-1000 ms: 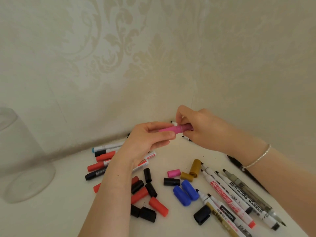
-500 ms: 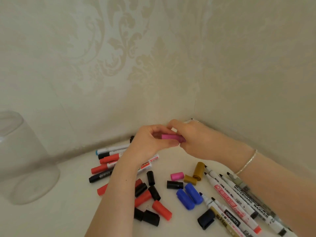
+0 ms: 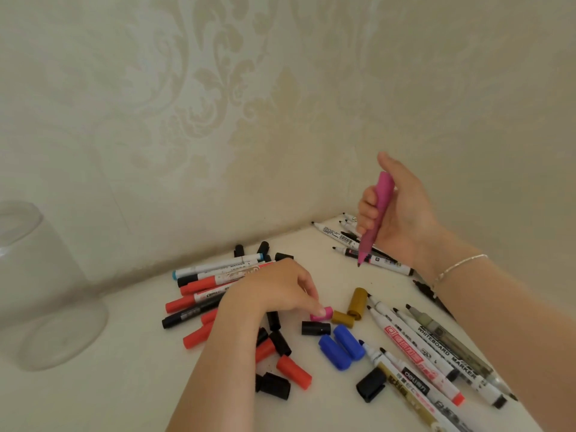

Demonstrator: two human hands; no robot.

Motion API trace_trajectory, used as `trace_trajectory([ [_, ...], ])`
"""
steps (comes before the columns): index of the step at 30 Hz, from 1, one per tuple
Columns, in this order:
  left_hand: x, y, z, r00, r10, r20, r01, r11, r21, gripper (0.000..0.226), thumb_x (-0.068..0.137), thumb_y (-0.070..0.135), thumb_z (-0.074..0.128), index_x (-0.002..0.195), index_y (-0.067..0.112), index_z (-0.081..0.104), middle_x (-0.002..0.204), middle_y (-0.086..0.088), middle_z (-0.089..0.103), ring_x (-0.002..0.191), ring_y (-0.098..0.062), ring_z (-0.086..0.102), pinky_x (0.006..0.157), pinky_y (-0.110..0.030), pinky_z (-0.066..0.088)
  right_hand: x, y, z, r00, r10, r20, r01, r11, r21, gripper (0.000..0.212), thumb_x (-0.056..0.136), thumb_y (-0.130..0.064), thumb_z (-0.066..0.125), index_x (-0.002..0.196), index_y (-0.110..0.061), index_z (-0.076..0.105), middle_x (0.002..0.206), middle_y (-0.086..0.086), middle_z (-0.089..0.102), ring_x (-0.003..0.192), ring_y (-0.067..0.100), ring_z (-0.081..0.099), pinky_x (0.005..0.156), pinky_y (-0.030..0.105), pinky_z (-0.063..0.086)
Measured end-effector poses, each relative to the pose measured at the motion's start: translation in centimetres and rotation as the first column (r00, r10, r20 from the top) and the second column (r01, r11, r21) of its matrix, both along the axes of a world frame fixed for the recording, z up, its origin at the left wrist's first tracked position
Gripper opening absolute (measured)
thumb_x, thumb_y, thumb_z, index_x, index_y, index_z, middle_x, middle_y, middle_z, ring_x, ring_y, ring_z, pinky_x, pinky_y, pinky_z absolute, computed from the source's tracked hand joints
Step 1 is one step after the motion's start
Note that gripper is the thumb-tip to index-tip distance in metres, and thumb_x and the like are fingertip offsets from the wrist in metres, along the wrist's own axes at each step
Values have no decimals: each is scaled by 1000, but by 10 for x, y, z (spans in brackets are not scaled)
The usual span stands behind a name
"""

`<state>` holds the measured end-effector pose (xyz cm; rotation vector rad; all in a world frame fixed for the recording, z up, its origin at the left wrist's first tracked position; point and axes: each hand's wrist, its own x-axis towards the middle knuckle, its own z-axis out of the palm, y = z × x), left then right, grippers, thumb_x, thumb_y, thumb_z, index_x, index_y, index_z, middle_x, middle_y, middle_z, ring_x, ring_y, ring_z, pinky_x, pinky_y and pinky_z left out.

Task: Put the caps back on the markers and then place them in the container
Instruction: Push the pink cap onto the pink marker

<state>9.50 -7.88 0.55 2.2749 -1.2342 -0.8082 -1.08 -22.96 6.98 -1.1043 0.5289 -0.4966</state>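
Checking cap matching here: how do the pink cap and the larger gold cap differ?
The pink cap is short and touched by the left hand; the larger gold cap is longer and untouched. Pink matches the pink marker gripped in the right hand; gold doesn't. Both lie loose on the table.

Thin silver bracelet [image 3: 461,265], bare forearms
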Motion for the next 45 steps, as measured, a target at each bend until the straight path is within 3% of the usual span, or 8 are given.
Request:
trace_trajectory([
  [6, -9, -7, 0, 994, -55, 92, 54, 998, 9, 16, 78, 31, 76, 93, 25, 73, 85, 15, 63, 88, -5, 59, 75, -19, 45, 6, 7, 2, 981, -101, 165, 64, 974, 216, 43, 83, -44, 44, 51, -15, 36, 45, 0, 24, 39, 18, 22, 49, 25, 25],
  [11, -2, -7, 6, 984, 131, -117, -170, 878, -447, 16, 77, 22, 78, 86, 29, 67, 82, 11, 67, 80, -6, 62, 74, -24, 48, 5, 11, 6, 925, -211, 315, 100, 937, 334, 42, 83, -44, 40, 51, -17, 34, 47, -2, 21, 39, 16, 18, 45, 21, 22],
  [14, 4, -6, 9, 954, 67, -291, -232, 781, -580, 31, 81, 16, 75, 98, 41, 66, 79, 12, 66, 76, -6, 61, 78, -29, 47, 6, 14, 12, 895, -233, 381, 93, 932, 351, 43, 84, -44, 39, 51, -17, 34, 47, -2, 20, 38, 16, 17, 44, 21, 22],
  [21, 7, -4, 6, 929, 13, -371, -261, 733, -628, 32, 79, 1, 73, 87, 32, 73, 89, 8, 72, 85, -3, 65, 86, -22, 49, 10, 18, 18, 871, -252, 422, 110, 936, 333, 45, 86, -45, 37, 51, -17, 33, 46, -2, 19, 39, 15, 16, 45, 20, 21],
  [33, 0, -3, 14, 899, -15, -438, -296, 717, -632, 20, 82, 5, 71, 93, 21, 69, 93, -5, 74, 82, -6, 68, 72, -14, 47, 5, 23, 24, 848, -200, 491, 47, 951, 306, 44, 85, -45, 38, 52, -16, 33, 46, -2, 18, 40, 16, 16, 45, 23, 21],
  [37, 0, -4, 17, 627, -72, -775, -532, 688, -494, 19, 90, 18, 62, 109, 16, 65, 99, -7, 74, 88, -14, 71, 78, -28, 53, 3, 24, 28, 820, -182, 543, 19, 957, 291, 44, 86, -45, 37, 53, -16, 32, 46, -2, 17, 41, 16, 15, 45, 23, 21],
  [41, -2, -6, 21, 311, -142, -940, -687, 650, -326, 12, 89, 15, 61, 94, 7, 69, 95, -10, 73, 81, -15, 72, 73, -33, 59, 2, 28, 31, 802, -161, 576, 18, 969, 246, 45, 87, -44, 36, 52, -16, 30, 46, -2, 16, 42, 16, 13, 46, 25, 18],
  [45, -4, -8, 22, 210, -169, -963, -710, 651, -269, 13, 78, 14, 66, 80, 4, 75, 88, -13, 74, 75, -17, 72, 69, -35, 61, 5, 31, 34, 798, -141, 586, 25, 979, 202, 46, 87, -43, 36, 52, -15, 30, 44, -2, 16, 41, 17, 12, 46, 25, 17],
])
